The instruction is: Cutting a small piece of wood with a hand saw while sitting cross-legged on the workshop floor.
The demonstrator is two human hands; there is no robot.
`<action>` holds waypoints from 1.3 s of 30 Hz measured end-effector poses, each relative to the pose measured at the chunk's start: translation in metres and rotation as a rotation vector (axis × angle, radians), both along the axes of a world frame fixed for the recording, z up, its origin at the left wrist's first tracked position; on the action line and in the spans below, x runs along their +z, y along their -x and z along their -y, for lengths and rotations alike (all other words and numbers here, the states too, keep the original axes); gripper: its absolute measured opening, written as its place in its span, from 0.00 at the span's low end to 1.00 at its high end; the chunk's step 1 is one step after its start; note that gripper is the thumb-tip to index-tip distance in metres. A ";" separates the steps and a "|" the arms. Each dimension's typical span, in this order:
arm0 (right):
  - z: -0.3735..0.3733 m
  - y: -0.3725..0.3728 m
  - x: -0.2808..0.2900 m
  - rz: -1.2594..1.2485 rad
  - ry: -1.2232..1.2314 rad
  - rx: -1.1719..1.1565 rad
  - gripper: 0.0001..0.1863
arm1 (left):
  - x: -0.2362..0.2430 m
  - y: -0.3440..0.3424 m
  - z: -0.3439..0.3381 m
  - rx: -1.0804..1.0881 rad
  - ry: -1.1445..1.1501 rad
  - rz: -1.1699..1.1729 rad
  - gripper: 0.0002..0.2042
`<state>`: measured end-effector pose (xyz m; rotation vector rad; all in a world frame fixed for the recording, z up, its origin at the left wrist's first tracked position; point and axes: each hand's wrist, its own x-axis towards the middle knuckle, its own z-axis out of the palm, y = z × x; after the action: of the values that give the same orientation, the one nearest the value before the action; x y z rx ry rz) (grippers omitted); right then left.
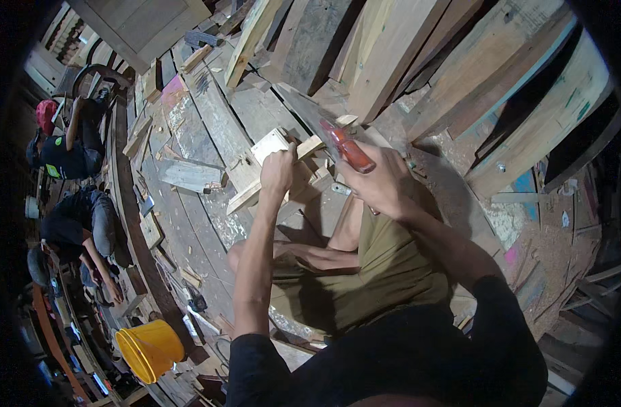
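Observation:
My right hand (378, 178) is wrapped round the red-orange handle (354, 154) of a handsaw. Its grey blade (298, 107) reaches away to the upper left, above the wooden pieces. My left hand (278, 173) is closed on a pale wooden piece (270, 145) in front of my crossed legs. A short wooden stick (309, 146) juts out between the two hands, close to the blade. Under my left fist lies another pale wood strip (245, 197). Whether the saw teeth touch wood cannot be made out.
Thick planks (398, 54) lean along the far right. A grey board offcut (190, 175) lies on the plank floor to the left. A yellow bucket (150, 349) stands at the lower left, near a power tool (195, 300). Two people (76, 217) sit at the far left.

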<state>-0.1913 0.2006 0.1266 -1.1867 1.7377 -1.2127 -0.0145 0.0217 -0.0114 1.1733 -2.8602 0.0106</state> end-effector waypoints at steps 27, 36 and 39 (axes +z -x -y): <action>-0.012 0.016 -0.041 0.065 0.061 0.168 0.07 | -0.005 -0.003 0.020 0.152 -0.034 -0.125 0.09; -0.129 0.027 0.039 0.176 -0.184 0.142 0.07 | -0.006 -0.008 0.034 0.151 -0.031 -0.138 0.09; -0.125 0.028 0.037 0.117 -0.077 0.145 0.06 | -0.003 -0.001 0.027 0.170 -0.061 -0.108 0.09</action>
<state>-0.2189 0.3257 0.1633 -1.1526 1.5701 -1.0973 -0.0133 -0.0051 -0.0142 1.3805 -2.6775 -0.1299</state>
